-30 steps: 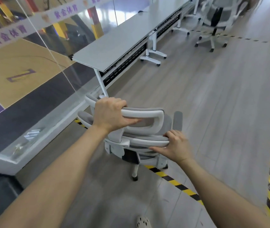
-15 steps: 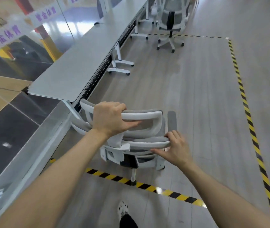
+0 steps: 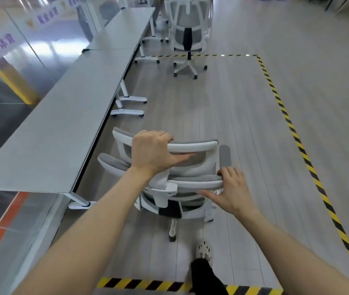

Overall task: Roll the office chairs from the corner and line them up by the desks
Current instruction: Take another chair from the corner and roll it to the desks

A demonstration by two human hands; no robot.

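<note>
Grey-white office chair (image 3: 195, 167) on floor (image 3: 233, 103) beside tabletop's (image 3: 63, 128) right edge near its front corner, left hand (image 3: 152, 152) curled round headrest bar, right hand (image 3: 231, 190) gripping backrest rim, second chair (image 3: 187, 33) well beyond.

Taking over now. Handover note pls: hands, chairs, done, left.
Left hand: grips the headrest of the near chair.
Right hand: holds the top edge of that chair's backrest, on its right side.
Near chair: inside the tape, beside the near end of the desks, not yet parked.
Far chair: stands by the desks at the far tape line.
Done: the far chair looks placed.
Left: park the near chair at a desk, in line with the far one. The corner is out of view, so I cannot tell if more chairs wait there.
</note>
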